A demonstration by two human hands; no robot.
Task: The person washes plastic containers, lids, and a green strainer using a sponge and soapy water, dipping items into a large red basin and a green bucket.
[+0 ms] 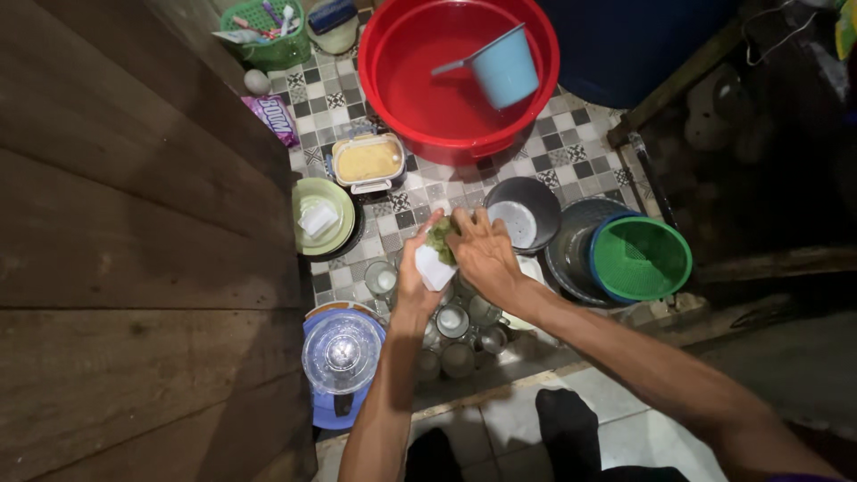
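The left hand [420, 268] is closed around a small white cup [435, 267], held above a cluster of glasses [453, 321] on the tiled floor [571, 152]; the right hand [482, 253] presses a green scouring pad [441, 237] against the cup's rim, fingers curled over the pad; the red basin [393, 80] lies beyond the hands with a blue dipper [504, 67] inside it; nearer than the basin sits a lidded box [368, 162]; a green plate [323, 217] lies left of the hands; a green basket [640, 259] sits to their right, well below the basin.
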